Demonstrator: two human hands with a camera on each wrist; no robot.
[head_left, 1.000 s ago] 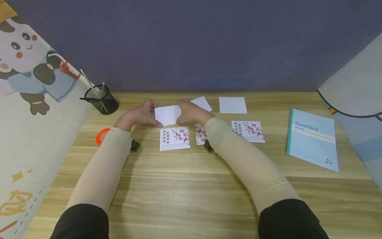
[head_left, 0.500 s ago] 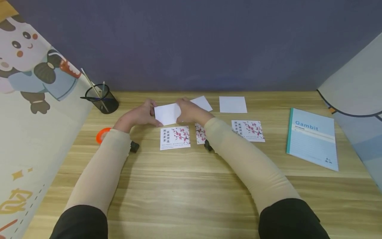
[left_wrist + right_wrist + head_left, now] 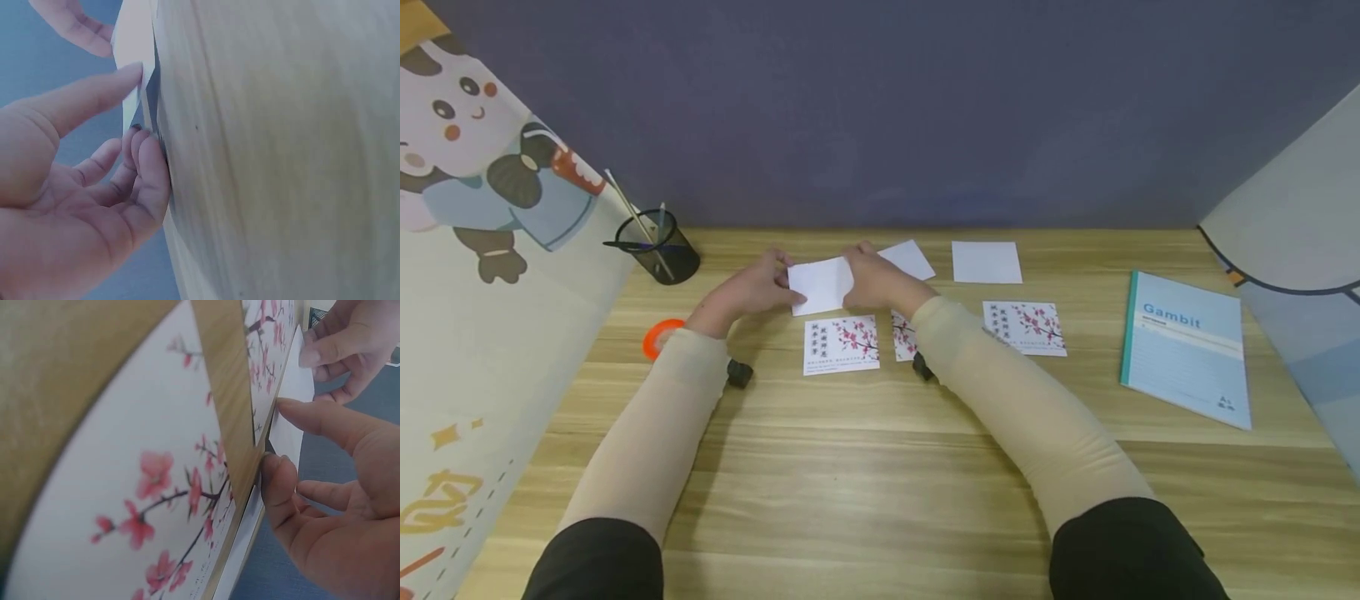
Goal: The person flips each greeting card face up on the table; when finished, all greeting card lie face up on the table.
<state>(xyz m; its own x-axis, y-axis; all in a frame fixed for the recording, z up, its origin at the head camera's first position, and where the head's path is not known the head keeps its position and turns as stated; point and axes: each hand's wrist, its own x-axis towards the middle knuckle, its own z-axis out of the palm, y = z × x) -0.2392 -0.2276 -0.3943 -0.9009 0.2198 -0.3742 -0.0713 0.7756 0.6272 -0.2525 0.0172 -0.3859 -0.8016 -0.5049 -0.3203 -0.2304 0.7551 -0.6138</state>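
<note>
Left hand [image 3: 748, 290]: fingers pinch the left edge of the white card [image 3: 820, 285], thumb on top.
Right hand [image 3: 876, 282]: fingers pinch the card's right edge.
White card: held between both sets of fingers, just above the table [image 3: 880, 467].
Blossom card [image 3: 841, 344]: flat on the table, just nearer the person than the fingers.
Blank sheet [image 3: 987, 262]: right of the fingers, well apart.

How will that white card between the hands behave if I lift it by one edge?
Probably light: the white card is thin, and the left hand and right hand pinch it by its ends. It looks flat now, so fairly stiff, though it may sag in a one-edge grip.
</note>
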